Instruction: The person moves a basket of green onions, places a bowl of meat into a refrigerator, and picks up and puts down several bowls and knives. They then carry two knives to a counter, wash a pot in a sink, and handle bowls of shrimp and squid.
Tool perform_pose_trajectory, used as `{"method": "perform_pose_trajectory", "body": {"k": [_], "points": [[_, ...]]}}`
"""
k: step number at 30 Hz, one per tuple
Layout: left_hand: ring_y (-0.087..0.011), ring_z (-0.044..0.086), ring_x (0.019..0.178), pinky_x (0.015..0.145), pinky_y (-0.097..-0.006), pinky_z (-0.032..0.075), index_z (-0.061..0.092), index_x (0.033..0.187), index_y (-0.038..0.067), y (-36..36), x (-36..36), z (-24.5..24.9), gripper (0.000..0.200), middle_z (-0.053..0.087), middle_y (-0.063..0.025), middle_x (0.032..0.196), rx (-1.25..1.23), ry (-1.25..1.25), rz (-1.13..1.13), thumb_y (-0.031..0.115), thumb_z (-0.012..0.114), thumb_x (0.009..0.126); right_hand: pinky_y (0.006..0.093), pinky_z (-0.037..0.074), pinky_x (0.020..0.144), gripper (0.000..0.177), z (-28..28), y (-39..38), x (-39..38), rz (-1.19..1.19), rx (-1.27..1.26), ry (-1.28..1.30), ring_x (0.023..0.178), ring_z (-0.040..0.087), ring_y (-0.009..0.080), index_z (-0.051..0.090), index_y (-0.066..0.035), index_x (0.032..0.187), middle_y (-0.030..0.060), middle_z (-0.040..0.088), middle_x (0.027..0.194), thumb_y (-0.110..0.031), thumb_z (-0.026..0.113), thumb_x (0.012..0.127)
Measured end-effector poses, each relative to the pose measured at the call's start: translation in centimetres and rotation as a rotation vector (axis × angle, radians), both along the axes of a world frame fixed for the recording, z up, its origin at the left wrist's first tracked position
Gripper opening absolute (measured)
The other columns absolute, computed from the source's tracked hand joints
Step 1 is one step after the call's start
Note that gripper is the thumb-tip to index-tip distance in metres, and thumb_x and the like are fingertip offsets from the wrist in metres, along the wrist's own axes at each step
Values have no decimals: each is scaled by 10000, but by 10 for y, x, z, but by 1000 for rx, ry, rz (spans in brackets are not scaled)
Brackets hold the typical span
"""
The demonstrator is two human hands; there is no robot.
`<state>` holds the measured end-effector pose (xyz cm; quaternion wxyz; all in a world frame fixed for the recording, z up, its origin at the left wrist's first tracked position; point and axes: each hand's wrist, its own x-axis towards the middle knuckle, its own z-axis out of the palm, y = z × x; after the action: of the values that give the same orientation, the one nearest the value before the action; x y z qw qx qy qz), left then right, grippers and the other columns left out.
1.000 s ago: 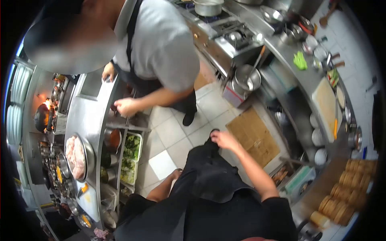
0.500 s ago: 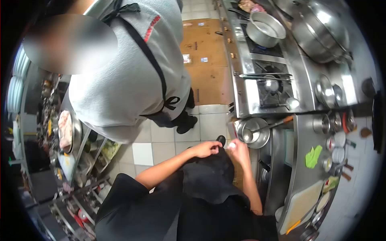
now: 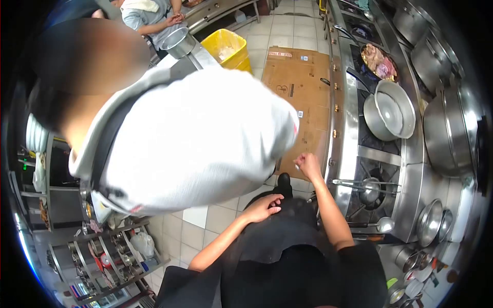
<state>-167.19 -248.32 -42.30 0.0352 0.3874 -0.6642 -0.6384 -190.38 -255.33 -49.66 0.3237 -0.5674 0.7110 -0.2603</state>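
Note:
My left hand [image 3: 262,208] hovers just above the dark apron [image 3: 290,226] at my front. Its fingers are loosely bent with a gap to the thumb, and nothing shows in it. My right hand [image 3: 308,166] is stretched forward over the cardboard, left of the stove edge. Its fingers are closed, and a small white bit shows at the fingertips, too small to name. Close in front of me on the left, a co-worker in a white top [image 3: 195,138] leans across.
A metal pot [image 3: 389,110] and a pan of raw meat [image 3: 379,61] stand on the stove to the right. A ladle [image 3: 385,224] lies near the front burner. Flattened cardboard [image 3: 303,77] covers the floor ahead. Beyond are a yellow bin [image 3: 226,46] and another person [image 3: 149,20].
My view has swung toward the stove and the far aisle. My right hand has reached forward, away from my left. The co-worker has come closer and lower across my front.

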Motion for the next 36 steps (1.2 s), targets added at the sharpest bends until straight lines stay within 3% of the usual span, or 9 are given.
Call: {"method": "perform_pose_trajectory", "body": {"k": [5,8,16,20,21,22,25,28,36], "points": [[-185,497,1056,942,-311,369,469,1224,28,-56,-21,-26,437,556,-96,1066,-13,209,170,173,600,833,283,445,563,72,-77,-102,-5,-72,-79,-404,589,548,118,624,-41,690,50,593,602,-80,659,740],[-190,501,1054,942,-312,370,469,1224,28,-89,-31,-40,440,558,-98,1067,-43,197,304,168,603,829,236,411,470,35,-121,-166,-13,-117,153,-623,533,528,94,624,-22,808,38,595,633,-37,595,794],[-211,524,1046,937,-315,377,484,1210,25,-157,-38,-90,434,569,-114,1071,-219,-60,794,145,618,814,226,386,376,127,-182,-291,-35,-134,622,-601,453,506,98,607,-17,938,36,580,618,-29,515,850],[-195,533,1037,929,-306,384,510,1174,19,-194,-64,-73,360,574,-108,1064,-142,-228,1044,101,598,834,227,383,357,131,-197,-388,-77,-168,979,-564,423,483,98,614,-71,910,5,537,575,-122,500,871],[-191,545,1010,913,-304,399,519,1163,25,-208,-71,-76,349,584,-104,1044,-19,-112,1204,97,604,832,223,386,353,133,-195,-418,-76,-178,1085,-528,423,476,90,615,-90,902,-7,527,575,-159,504,874],[-186,557,983,898,-301,414,527,1152,31,-224,-76,-81,339,594,-100,1024,113,13,1357,94,610,830,223,386,353,133,-196,-460,-67,-149,1095,-526,423,476,90,615,-90,902,-7,527,575,-159,504,874],[-158,565,963,878,-273,424,532,1141,12,-266,-79,-69,296,613,-87,1006,39,37,1410,58,571,852,229,463,478,149,-121,-583,-9,-109,662,-1177,597,569,120,588,-98,954,29,607,751,-214,537,874],[-147,562,967,866,-262,427,525,1144,-3,-322,-67,-34,289,611,-94,1016,109,40,1442,22,547,857,323,500,642,298,-25,-658,23,14,480,-995,740,615,187,498,-108,1167,85,637,911,-178,529,879],[-141,535,960,864,-269,417,505,1178,31,-457,-49,-41,325,584,-71,1023,150,89,1300,57,568,860,288,481,557,286,-122,-719,-28,124,730,-686,701,604,175,474,-112,1171,86,631,903,-124,425,889]]}}
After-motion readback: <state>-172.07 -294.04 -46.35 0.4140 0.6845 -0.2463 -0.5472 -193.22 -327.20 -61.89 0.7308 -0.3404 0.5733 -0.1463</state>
